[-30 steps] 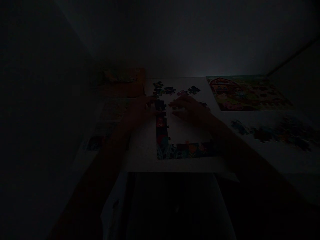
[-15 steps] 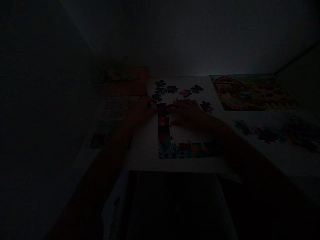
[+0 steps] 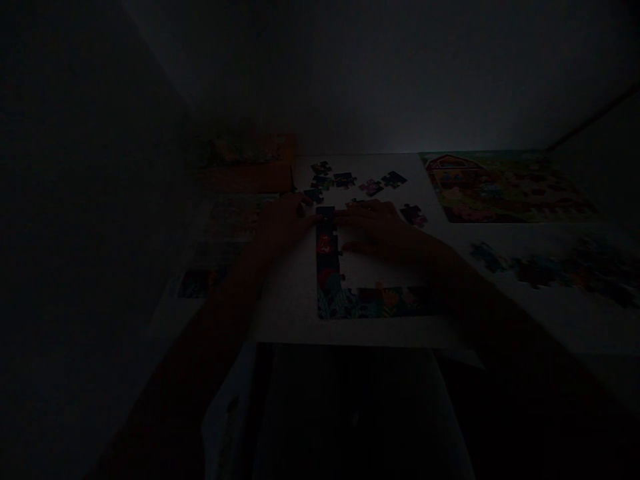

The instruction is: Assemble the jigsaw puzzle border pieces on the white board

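Observation:
The scene is very dark. An L-shaped strip of joined jigsaw pieces (image 3: 327, 277) lies on the pale table, with one side running away from me and the other along the near edge. At the far end of its left side lies a dark puzzle piece (image 3: 326, 213), lined up with the strip. My left hand (image 3: 283, 223) touches that piece's left edge with the thumb, the index finger held apart from it. From the other side, my right hand (image 3: 377, 225) reaches in with outstretched fingers, the tips at the piece's right edge. Neither hand is closed.
Several loose puzzle pieces (image 3: 344, 180) lie beyond my hands. An orange box (image 3: 245, 177) stands at the back left, with printed sheets (image 3: 233, 217) before it. A farm picture (image 3: 515, 190) lies at the back right, and a pile of pieces (image 3: 585, 267) nearer.
The dark piece at the far end has straightened and now sits in line with the strip's left side. Both hands have barely moved.

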`<action>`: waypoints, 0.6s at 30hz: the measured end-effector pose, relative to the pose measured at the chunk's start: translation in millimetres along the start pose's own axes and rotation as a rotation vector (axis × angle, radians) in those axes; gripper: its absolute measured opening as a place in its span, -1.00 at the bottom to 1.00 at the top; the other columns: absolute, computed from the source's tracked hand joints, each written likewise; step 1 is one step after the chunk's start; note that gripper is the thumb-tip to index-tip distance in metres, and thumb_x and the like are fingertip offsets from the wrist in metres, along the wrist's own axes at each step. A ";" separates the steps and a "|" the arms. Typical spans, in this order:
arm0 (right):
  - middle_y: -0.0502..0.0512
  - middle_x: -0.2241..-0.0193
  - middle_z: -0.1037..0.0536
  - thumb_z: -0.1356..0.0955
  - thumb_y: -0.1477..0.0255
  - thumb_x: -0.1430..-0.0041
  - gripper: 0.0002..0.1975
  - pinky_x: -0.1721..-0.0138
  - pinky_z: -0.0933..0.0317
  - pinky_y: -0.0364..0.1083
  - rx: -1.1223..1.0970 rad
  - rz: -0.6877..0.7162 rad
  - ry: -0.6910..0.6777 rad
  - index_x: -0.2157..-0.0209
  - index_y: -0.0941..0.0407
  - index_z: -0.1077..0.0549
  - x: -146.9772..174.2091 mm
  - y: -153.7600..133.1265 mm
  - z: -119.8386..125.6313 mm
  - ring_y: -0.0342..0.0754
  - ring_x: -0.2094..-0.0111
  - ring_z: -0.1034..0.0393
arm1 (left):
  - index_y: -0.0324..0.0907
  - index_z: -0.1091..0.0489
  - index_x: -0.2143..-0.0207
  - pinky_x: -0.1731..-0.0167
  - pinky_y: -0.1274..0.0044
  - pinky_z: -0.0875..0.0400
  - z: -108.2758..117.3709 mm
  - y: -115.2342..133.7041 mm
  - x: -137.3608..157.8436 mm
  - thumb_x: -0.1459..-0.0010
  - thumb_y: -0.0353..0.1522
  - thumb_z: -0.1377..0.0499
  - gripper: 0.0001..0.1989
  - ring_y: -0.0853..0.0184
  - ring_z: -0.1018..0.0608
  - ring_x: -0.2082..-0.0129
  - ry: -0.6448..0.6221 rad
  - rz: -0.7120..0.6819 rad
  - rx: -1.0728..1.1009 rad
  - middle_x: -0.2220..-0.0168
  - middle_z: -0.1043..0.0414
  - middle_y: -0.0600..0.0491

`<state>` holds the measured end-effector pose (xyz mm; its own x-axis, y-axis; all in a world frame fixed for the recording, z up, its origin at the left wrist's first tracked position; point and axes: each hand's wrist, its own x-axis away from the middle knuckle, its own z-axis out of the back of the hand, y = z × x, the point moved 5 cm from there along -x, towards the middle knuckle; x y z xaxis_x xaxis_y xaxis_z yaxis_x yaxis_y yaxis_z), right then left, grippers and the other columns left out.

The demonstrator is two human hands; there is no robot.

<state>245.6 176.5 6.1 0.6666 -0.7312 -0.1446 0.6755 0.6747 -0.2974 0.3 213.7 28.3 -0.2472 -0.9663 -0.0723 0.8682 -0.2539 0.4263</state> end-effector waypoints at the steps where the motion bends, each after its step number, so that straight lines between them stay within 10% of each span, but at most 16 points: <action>1: 0.13 -0.59 -0.44 -0.39 0.04 -0.59 -0.37 -0.48 -0.15 0.53 0.005 -0.001 -0.007 -0.57 -0.16 -0.46 0.0 -0.9 0.4 0.48 -0.56 -0.25 | -0.07 -0.65 -0.18 -0.08 0.31 -0.53 -0.6 -0.1 -0.3 -0.45 -0.13 -0.44 -0.64 0.08 -0.70 0.00 0.002 -0.009 0.003 -0.02 -0.71 -0.06; 8: 0.20 -0.53 -0.52 -0.34 0.08 -0.61 -0.44 -0.44 -0.20 0.51 0.028 -0.095 0.053 -0.51 -0.14 -0.51 -0.4 10.5 9.9 0.47 -0.51 -0.32 | -0.08 -0.64 -0.19 -0.11 0.26 -0.57 -0.7 1.1 -0.8 -0.46 -0.12 -0.43 -0.63 0.07 -0.69 0.01 -0.007 -0.004 -0.011 -0.04 -0.70 -0.08; 18: 0.36 -0.48 -0.49 -0.43 0.05 -0.53 -0.45 -0.38 -0.19 0.61 0.143 -0.407 0.200 -0.42 -0.09 -0.59 5.6 51.3 6.7 0.62 -0.48 -0.28 | -0.06 -0.44 -0.54 -0.51 -0.06 -0.31 -2.4 2.2 3.3 -0.67 -0.23 -0.06 -0.48 -0.20 -0.35 -0.54 0.019 -0.075 -0.250 -0.56 -0.38 -0.15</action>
<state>286.1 207.7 -3.7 0.2740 -0.9347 -0.2263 0.9153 0.3257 -0.2369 2.4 209.8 26.9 -0.3088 -0.9444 -0.1128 0.9277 -0.3253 0.1835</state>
